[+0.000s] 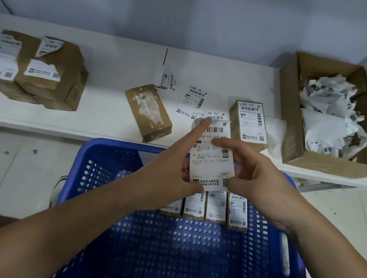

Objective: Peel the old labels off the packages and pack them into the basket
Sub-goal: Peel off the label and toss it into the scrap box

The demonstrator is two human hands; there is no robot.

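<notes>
Both forearms reach up from the frame's bottom over one blue basket (109, 199), four labelled packages (216, 207) standing inside; left hand (170, 171) and right hand (261, 180) pinch one shipping label (212, 155) at centre; above, two brown packages (148, 110) lie on the white shelf (107, 82); stacked boxes (49, 74) upper left; one carton of torn labels (328, 112) right.
</notes>
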